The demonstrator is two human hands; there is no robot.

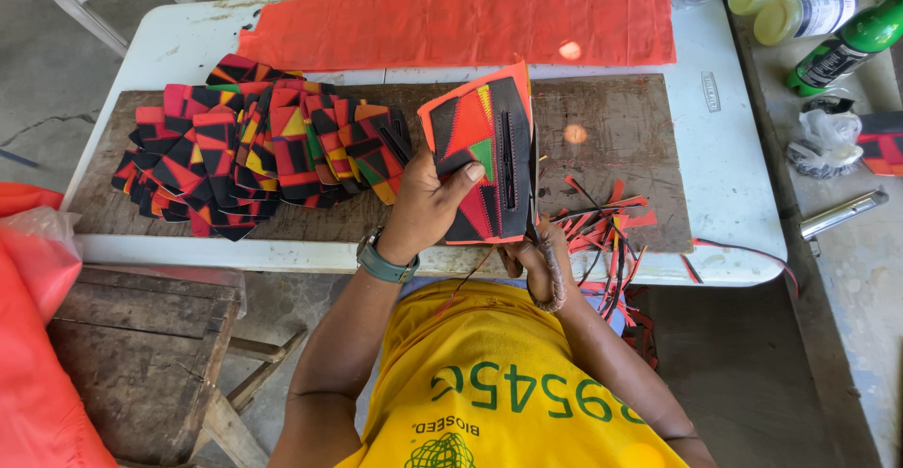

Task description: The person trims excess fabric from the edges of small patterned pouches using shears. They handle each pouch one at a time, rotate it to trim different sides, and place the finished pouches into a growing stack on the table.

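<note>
Head view was given from above, over a white table (pixel 724 195) with a brown board (pixel 611 139) laid on it as a working surface. At the far left, a red plastic bag (pixel 38 336) and a wooden stool (pixel 141 355) were seen beside the table. On the left half of the board, a pile of patchwork pieces (pixel 254 158) in red, black, yellow and green was fanned out, overlapping, seemingly kept together within reach. Behind it, a long strip of orange cloth (pixel 451 21) was spread across the table's far edge.

Near the middle, one patchwork piece (pixel 480 153) with an orange backing was held up off the board, tilted toward the camera, apparently so that its edge could be reached. It was clamped by the left hand (pixel 423 209), thumb pressed on the face and fingers hidden behind.

Just to the right, the right hand (pixel 531 266) was closed around scissors (pixel 544 270), their loop handle visible; whether the blades were apart could not be told. Trimmed scraps (pixel 602 228) lay right of it, and bottles (pixel 809 7) stood at the far right.
</note>
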